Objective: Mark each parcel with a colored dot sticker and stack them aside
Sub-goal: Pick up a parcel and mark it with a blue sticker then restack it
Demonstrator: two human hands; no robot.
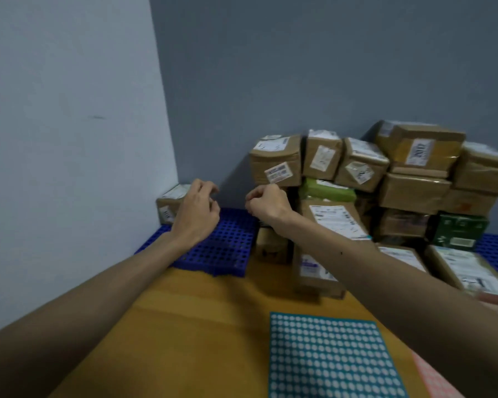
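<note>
Left hand grip hung loose, empty, by the centre-left parcel, right hand grip curled, contents unclear; careless reach risked toppling the uneven pile.

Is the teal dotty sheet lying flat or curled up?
Flat: the teal sheet lies spread on the wooden table, visible edges straight, no corner lifted.

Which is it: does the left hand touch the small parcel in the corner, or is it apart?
Cannot tell. In the head view the left hand covers the right end of the corner parcel, hiding any contact or gap.
</note>
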